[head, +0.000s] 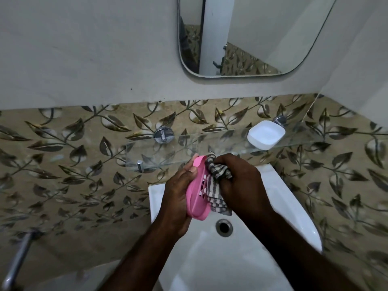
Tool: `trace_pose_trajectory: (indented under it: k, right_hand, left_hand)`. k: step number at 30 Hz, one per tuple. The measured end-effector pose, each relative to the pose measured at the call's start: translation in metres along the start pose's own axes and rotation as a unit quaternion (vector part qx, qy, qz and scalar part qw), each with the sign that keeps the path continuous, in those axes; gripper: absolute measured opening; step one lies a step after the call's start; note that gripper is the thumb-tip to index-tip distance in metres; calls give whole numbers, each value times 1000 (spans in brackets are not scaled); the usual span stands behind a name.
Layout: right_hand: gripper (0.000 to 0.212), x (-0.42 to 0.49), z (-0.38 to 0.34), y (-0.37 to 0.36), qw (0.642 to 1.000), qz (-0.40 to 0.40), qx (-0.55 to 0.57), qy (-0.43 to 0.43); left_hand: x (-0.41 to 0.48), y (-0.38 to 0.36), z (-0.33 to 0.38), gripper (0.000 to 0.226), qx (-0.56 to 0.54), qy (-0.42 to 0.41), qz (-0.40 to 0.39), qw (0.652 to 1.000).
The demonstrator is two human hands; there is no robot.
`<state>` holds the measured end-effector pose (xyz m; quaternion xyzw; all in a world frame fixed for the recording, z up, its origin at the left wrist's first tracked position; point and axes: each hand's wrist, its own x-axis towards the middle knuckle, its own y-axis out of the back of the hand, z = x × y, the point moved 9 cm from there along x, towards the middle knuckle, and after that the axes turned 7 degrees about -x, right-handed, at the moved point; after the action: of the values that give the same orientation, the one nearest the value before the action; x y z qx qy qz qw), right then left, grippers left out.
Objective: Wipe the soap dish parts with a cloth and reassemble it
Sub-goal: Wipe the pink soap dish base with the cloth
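Left hand grips pink drainer tray on edge over sink, long axis running away from the person. Right hand bunches striped cloth against its perforated face. White base sits on glass shelf, up-right, nearer right hand. Right fingertips buried in cloth; tray's far face unseen.

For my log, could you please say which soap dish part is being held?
The pink perforated part, gripped by the left hand against the cloth; the white part sits on the glass shelf.
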<state>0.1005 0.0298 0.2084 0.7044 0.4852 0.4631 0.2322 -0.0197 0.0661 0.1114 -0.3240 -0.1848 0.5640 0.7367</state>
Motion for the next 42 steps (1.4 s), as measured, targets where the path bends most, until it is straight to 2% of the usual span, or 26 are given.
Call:
trace_pose_trajectory:
  k: [3, 6, 10, 12, 14, 16, 19, 20, 22, 23, 24, 26, 27, 28, 31, 34, 37, 40, 42]
  right_hand:
    - [9, -2, 9, -4, 999, -30, -4, -30]
    - [4, -12, 6, -14, 997, -79, 15, 6]
    - [16, -21, 13, -27, 984, -165, 59, -16]
    - [13, -21, 21, -30, 968, -200, 140, -62]
    - [6, -23, 24, -31, 927, -224, 280, -113]
    - [14, -25, 27, -31, 872, -231, 401, -160]
    - [21, -18, 36, -28, 754, -200, 584, -222]
    - [27, -13, 41, -24, 727, -175, 624, -227]
    - [35, 2, 57, -13, 711, -112, 656, -228]
    - [34, 9, 67, -8, 718, -83, 654, -225]
    - [30, 16, 78, -1, 744, -57, 628, -218]
    - [17, 30, 97, 10, 845, -36, 495, -198]
    - [14, 37, 104, 11, 885, -42, 424, -186]
    - [13, 42, 109, 10, 910, -53, 371, -178]
    - [12, 64, 109, 8, 933, -67, 319, -151]
    - [11, 98, 96, 13, 952, -34, 288, -102]
    - [29, 123, 98, 21, 988, 28, 130, -75]
    - [39, 124, 112, 30, 991, 78, 84, -69]
    - [44, 118, 126, 28, 995, 60, 30, -72]
  left_hand:
    - [4, 2, 1, 55, 6, 0, 16, 1000]
    - [9, 5, -3, 50, -19, -18, 45, 999]
    - [13, -3, -3, 33, 6, -78, 49, 996]
    - [12, -10, 1, 31, 30, -102, 46, 993]
    - [12, -19, 5, 32, 58, -123, 26, 990]
    - [11, -32, 14, 34, 108, -148, -5, 983]
    - [14, -54, 19, 35, 179, -159, -40, 970]
    - [16, -59, 18, 36, 195, -157, -44, 967]
    - [19, -64, 17, 38, 218, -155, -39, 963]
    - [20, -63, 16, 39, 214, -154, -30, 964]
    - [22, -61, 14, 42, 198, -152, -19, 968]
    - [26, -51, 8, 49, 134, -128, 12, 983]
    - [29, -46, 5, 51, 95, -110, 30, 989]
    - [32, -42, 3, 53, 56, -92, 45, 993]
    - [43, -45, 6, 63, -22, -56, 45, 997]
    - [57, -53, 16, 46, -95, -29, 24, 995]
    - [70, -55, 23, 52, -99, -1, 54, 994]
    - [83, -46, 32, 54, -72, -8, 83, 994]
    - [89, -36, 41, 50, -73, -44, 103, 991]
